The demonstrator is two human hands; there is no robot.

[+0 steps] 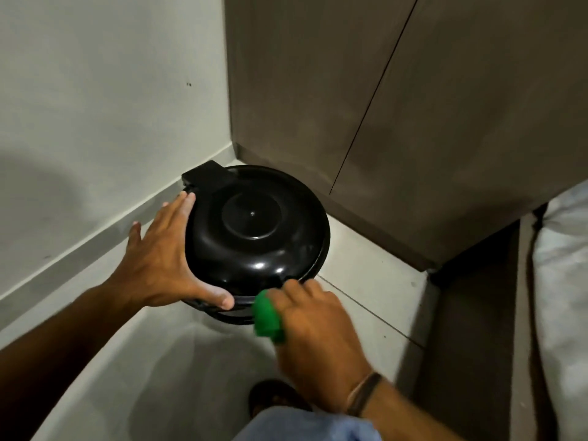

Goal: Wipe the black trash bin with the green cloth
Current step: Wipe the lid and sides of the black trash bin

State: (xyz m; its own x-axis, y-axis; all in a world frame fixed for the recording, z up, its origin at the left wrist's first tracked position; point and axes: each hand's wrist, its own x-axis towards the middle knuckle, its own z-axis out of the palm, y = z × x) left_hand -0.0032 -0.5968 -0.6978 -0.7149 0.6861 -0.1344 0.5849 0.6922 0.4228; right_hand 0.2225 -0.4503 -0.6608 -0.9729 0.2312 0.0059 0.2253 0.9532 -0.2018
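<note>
There is only one view, from a camera on the person's head. It looks forward and steeply down into a room corner, where the pale wall [95, 90] on the left meets the brown cabinet [413, 106] on the right. The view is near: the black trash bin [254, 224] fills the middle, and both forearms enter from the bottom edge. The wide lens bends the straight lines.
</note>
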